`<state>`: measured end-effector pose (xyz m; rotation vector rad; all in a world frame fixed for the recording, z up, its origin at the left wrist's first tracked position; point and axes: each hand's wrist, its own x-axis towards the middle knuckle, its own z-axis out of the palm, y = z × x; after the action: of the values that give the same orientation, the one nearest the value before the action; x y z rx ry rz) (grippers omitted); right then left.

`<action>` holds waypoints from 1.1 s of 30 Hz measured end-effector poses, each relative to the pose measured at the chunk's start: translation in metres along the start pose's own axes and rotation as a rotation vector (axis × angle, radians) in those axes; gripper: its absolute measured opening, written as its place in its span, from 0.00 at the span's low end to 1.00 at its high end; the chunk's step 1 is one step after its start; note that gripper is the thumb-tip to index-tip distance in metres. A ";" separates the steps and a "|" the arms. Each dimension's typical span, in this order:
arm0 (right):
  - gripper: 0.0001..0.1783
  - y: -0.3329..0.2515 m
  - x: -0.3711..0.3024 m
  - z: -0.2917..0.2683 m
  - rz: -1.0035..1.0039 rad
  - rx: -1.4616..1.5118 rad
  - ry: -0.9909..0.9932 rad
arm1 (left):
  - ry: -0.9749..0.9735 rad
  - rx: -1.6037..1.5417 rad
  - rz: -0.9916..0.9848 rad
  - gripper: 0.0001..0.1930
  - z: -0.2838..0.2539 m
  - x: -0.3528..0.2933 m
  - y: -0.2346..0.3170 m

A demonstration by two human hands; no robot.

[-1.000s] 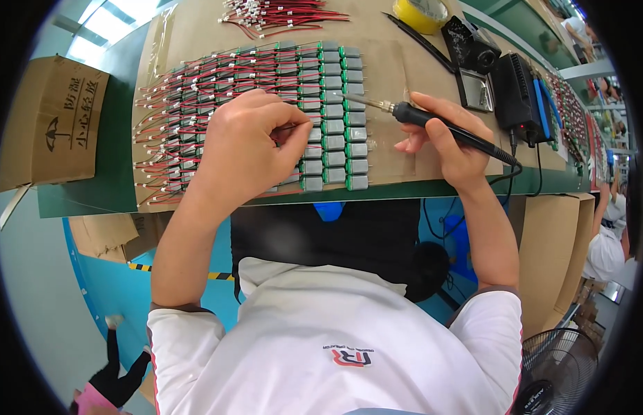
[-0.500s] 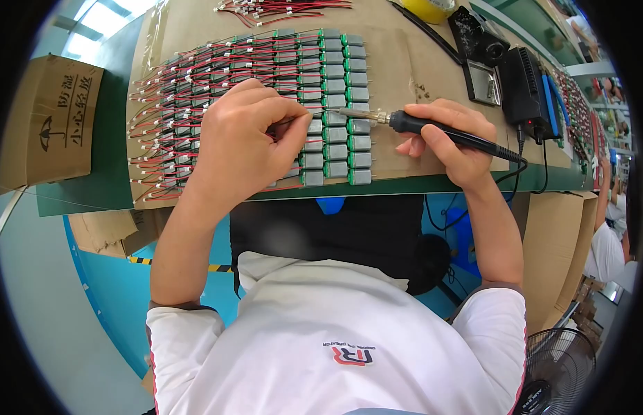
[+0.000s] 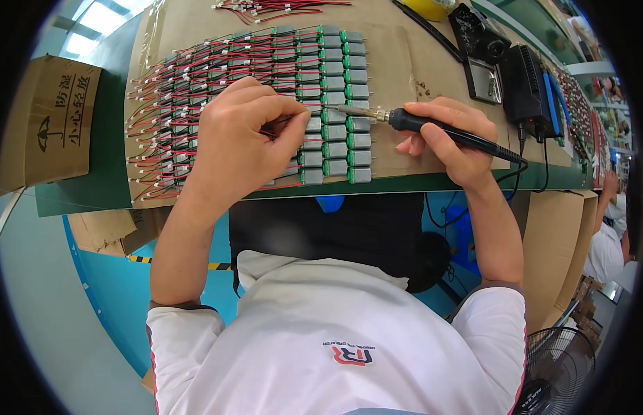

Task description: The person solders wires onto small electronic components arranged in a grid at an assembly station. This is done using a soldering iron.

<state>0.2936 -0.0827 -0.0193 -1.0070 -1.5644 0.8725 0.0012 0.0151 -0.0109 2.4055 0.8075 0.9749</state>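
Observation:
Rows of small grey motors with green ends (image 3: pixel 334 149) lie side by side on the cardboard-covered bench. Thin red and black wires with white plugs (image 3: pixel 186 72) run left from them. My left hand (image 3: pixel 242 142) hovers over the rows, thumb and forefinger pinched on a thin wire near the motors; the wire's end is hidden by the fingers. In my right hand (image 3: pixel 461 142) is a black soldering iron (image 3: pixel 422 124), gripped like a pen. Its metal tip points left and reaches a motor in the right-hand columns, close to my left fingertips.
A black soldering station (image 3: pixel 526 90) stands at the right, its cable looping beneath my right wrist. Beside it is an iron stand with a tray (image 3: pixel 483 81). More wires (image 3: pixel 280 7) lie at the far edge. A carton (image 3: pixel 58 124) sits left; a fan (image 3: pixel 553 370) is lower right.
Almost nothing differs. The rows of motors and my left hand appear slightly farther left in the picture, and the iron's tip stays at the motors.

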 end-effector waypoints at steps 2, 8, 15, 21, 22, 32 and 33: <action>0.15 0.001 0.000 0.000 -0.005 -0.002 0.002 | -0.003 -0.002 0.005 0.03 -0.001 0.000 0.000; 0.15 0.002 0.000 -0.001 -0.017 -0.015 -0.007 | 0.015 -0.028 -0.007 0.03 0.000 -0.001 0.000; 0.16 0.002 0.000 -0.002 -0.035 -0.049 -0.021 | 0.007 -0.010 0.017 0.03 0.001 0.000 -0.001; 0.16 0.003 -0.001 -0.002 -0.044 -0.058 -0.025 | -0.004 -0.004 0.013 0.03 0.001 -0.001 -0.001; 0.16 0.003 -0.001 -0.002 -0.044 -0.058 -0.025 | -0.002 -0.002 0.019 0.03 0.001 -0.001 -0.001; 0.16 0.003 0.000 -0.002 -0.042 -0.069 -0.022 | -0.011 0.006 0.017 0.04 0.000 -0.001 -0.001; 0.16 0.003 0.000 -0.002 -0.043 -0.068 -0.022 | -0.011 0.006 0.016 0.04 0.000 -0.001 -0.001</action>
<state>0.2959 -0.0817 -0.0219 -1.0115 -1.6377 0.8084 0.0001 0.0155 -0.0119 2.4243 0.7890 0.9657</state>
